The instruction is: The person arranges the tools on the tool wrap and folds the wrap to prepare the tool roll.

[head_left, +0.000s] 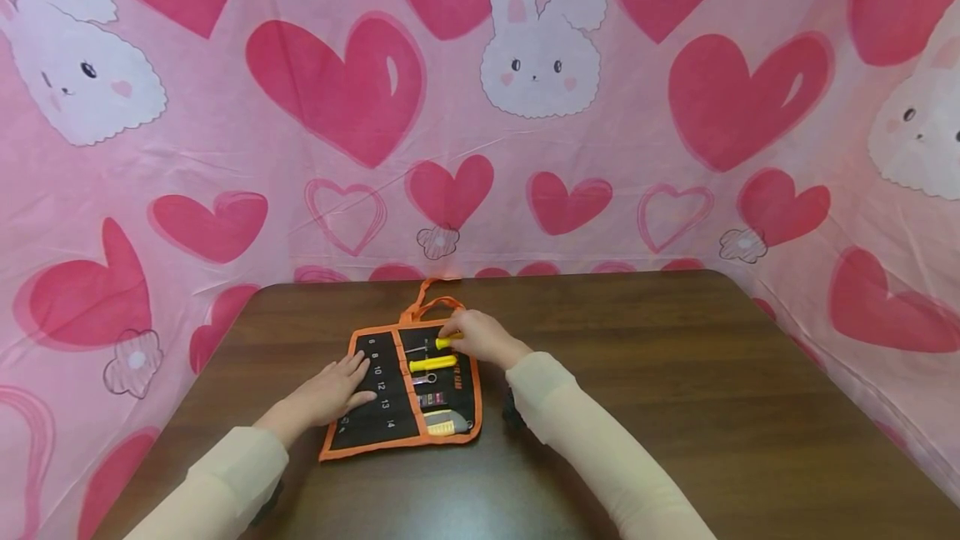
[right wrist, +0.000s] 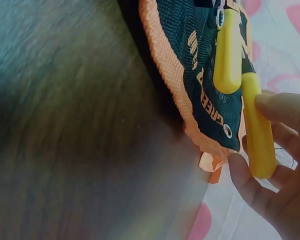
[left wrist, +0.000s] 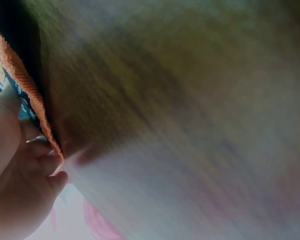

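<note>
A black tool roll (head_left: 363,432) with orange trim lies spread on the table. My left hand (head_left: 335,390) rests flat on its numbered pocket side; in the left wrist view that hand (left wrist: 25,170) is at the orange edge. At the roll's far right, my right hand (head_left: 483,336) pinches the yellow handle of a screwdriver (right wrist: 260,130) between thumb and fingers. The screwdriver's thin shaft runs left toward the pockets. Nearer me, a second yellow-handled tool (head_left: 432,364), a ring-ended wrench (head_left: 431,378) and a grey-and-yellow utility knife (head_left: 446,423) sit in the pockets.
Orange straps (head_left: 420,302) extend from the roll's far edge. Brown wooden table (head_left: 675,373) surface stretches to the right. A pink cloth (head_left: 465,132) with hearts and rabbits hangs behind and at both sides.
</note>
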`<state>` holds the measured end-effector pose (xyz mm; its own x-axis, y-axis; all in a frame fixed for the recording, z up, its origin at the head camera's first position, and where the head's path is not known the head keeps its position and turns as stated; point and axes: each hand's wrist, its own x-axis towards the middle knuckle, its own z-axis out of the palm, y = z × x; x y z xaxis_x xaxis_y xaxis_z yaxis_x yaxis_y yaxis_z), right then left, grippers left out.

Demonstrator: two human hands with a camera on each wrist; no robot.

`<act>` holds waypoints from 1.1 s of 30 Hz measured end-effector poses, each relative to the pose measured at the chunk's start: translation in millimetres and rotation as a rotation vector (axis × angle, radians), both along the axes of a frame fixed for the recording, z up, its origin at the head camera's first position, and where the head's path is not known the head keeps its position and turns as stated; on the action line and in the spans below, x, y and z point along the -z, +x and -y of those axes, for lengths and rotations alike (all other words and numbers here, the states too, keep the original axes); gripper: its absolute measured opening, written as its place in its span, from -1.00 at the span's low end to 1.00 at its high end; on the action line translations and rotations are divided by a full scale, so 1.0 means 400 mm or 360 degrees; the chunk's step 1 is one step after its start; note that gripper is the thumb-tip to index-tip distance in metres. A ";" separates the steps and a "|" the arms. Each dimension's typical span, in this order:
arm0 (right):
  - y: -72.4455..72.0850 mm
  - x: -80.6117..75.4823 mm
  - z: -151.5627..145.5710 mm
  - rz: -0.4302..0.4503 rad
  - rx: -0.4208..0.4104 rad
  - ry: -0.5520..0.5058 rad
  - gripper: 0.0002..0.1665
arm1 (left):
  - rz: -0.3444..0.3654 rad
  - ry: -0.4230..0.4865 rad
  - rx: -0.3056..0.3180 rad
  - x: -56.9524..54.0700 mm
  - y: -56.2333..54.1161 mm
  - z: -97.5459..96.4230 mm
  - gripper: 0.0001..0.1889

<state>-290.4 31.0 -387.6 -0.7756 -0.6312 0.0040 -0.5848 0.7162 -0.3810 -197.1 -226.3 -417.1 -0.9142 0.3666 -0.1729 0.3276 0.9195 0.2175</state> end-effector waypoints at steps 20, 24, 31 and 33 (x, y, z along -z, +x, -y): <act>0.003 0.013 0.023 0.0213 0.0143 -0.0227 -0.72 | 0.0015 0.0019 0.0003 0.000 -0.001 0.003 -0.25; 0.006 0.020 0.029 0.0223 0.0113 -0.0218 -0.73 | 0.0016 0.0024 0.0000 0.001 -0.001 0.003 -0.26; 0.004 0.031 0.040 0.0159 0.0099 -0.0114 -0.72 | 0.0001 0.0035 0.0021 0.001 -0.001 0.004 -0.26; 0.002 0.032 0.043 0.0121 0.0093 -0.0081 -0.73 | -0.0001 0.0035 0.0022 0.002 -0.003 0.005 -0.25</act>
<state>-289.8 13.7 -400.3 -0.8106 -0.5851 -0.0253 -0.5103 0.7269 -0.4596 -198.2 -228.1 -417.9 -0.9092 0.3828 -0.1640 0.3402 0.9099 0.2375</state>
